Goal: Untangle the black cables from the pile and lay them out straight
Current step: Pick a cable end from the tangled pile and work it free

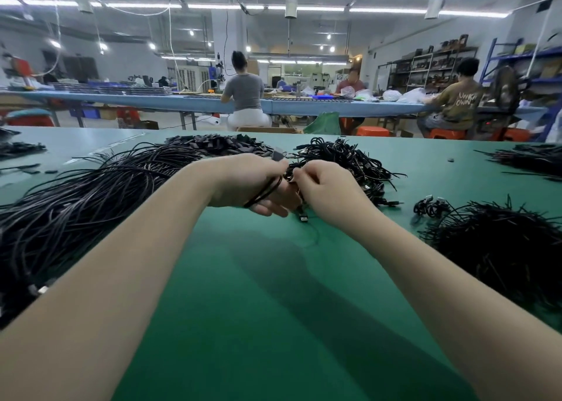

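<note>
left hand (252,185) curled round small black cable bundle (264,191), likely steadying it; right hand (327,189) pinches strand at same knot, probably to pick it free. connector (303,217) dangles below. tangled pile (343,157) just beyond; straightened cables (85,194) left on green table (273,294).
</note>
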Available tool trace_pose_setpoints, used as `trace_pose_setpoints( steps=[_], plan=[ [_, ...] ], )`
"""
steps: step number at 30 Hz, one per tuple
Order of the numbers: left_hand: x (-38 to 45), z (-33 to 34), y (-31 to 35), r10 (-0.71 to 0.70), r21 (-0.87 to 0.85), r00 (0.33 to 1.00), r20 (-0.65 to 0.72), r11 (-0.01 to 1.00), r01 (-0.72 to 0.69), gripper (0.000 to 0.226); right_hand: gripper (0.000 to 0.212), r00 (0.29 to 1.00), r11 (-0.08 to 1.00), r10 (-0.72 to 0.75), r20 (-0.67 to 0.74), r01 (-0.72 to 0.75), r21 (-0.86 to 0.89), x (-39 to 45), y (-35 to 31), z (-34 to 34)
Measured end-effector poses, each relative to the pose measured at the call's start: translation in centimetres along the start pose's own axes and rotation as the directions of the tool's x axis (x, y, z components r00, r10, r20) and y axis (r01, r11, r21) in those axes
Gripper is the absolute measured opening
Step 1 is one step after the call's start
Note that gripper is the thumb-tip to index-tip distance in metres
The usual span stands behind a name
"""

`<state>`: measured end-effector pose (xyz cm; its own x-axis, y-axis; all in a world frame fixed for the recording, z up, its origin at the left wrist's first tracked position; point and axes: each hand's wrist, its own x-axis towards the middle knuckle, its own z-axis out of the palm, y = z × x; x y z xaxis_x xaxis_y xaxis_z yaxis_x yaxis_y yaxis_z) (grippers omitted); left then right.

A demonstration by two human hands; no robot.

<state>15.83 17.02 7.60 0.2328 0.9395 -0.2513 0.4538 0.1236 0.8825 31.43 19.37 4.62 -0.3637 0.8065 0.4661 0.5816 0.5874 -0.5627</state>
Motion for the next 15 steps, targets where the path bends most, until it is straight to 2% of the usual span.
trace_pose_setpoints(
  steps=[1, 3, 5, 7, 9, 10, 11, 13, 14, 15],
  plan=[
    [0.0, 0.2, -0.1, -0.017, 0.057, 1.000, -0.014, 0.998, 0.017, 0.054, 0.032, 1.000, 0.999, -0.010, 0.003, 0.010, -0.038, -0.1, 0.0, 0.2],
    [0.3, 0.5, -0.2, -0.005, 0.093, 0.990, -0.139, 0.996, 0.018, 0.050, 0.025, 1.000, 1.000, 0.020, -0.009, -0.020, -0.012, -0.2, 0.0, 0.8],
    [0.7, 0.6, -0.2, 0.079, 0.149, 0.950, -0.302, 0.988, -0.034, 0.046, 0.021, 0.997, 0.991, 0.069, -0.018, -0.066, 0.116, -0.3, -0.1, 1.3],
    [1.2, 0.4, 0.0, 0.165, 0.182, 0.897, -0.410, 0.979, -0.097, 0.041, 0.022, 0.997, 0.952, 0.069, 0.045, -0.079, 0.295, -0.3, -0.2, 1.5],
    [1.5, 0.2, 0.2, 0.197, -0.056, 0.846, -0.495, 0.965, -0.258, 0.038, 0.026, 0.974, 0.822, 0.024, 0.226, -0.148, 0.550, -0.6, -0.3, 1.8],
    [1.4, 0.0, 0.4, 0.191, -0.223, 0.828, -0.527, 0.909, -0.352, 0.040, 0.026, 0.942, 0.753, -0.011, 0.336, -0.214, 0.623, -0.9, -0.2, 2.0],
    [1.2, -0.3, 0.7, 0.197, -0.372, 0.826, -0.528, 0.821, -0.433, 0.044, 0.027, 0.897, 0.718, -0.040, 0.441, -0.281, 0.637, -1.2, 0.2, 2.3],
    [0.3, -1.1, 1.0, 0.279, -0.600, 0.852, -0.442, 0.615, -0.512, 0.048, 0.028, 0.803, 0.765, -0.037, 0.595, -0.360, 0.534, -1.7, 1.2, 2.5],
    [-0.4, -1.5, 1.1, 0.329, -0.669, 0.863, -0.384, 0.545, -0.506, 0.049, 0.029, 0.779, 0.799, 0.005, 0.627, -0.380, 0.466, -1.8, 1.7, 2.5],
    [-1.1, -1.8, 1.2, 0.368, -0.701, 0.872, -0.323, 0.526, -0.482, 0.049, 0.030, 0.779, 0.816, 0.064, 0.624, -0.401, 0.416, -1.8, 2.2, 2.4]
  ],
)
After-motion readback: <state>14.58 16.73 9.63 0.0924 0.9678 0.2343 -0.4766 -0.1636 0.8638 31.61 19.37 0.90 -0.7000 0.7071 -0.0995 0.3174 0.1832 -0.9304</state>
